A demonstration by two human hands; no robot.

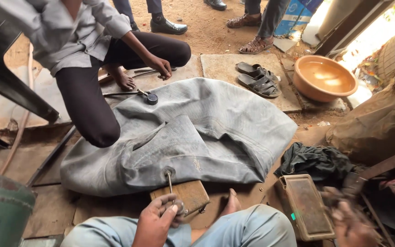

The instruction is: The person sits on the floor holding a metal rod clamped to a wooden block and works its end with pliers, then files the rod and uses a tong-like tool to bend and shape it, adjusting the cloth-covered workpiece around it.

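My left hand (157,218) pinches the valve stem (170,183) of the grey inner tube (193,132), fingers closed round its lower end over a wooden block (184,194), seemingly to steady it. The tube lies flat at centre, between me and a seated co-worker (83,50) far left. My right hand (350,219), near right, is blurred beside a rusty metal box (305,208); its grip I cannot tell. Sandals (258,78) and an orange basin (324,77) sit far right, a blue-and-white bag (293,16) beyond.
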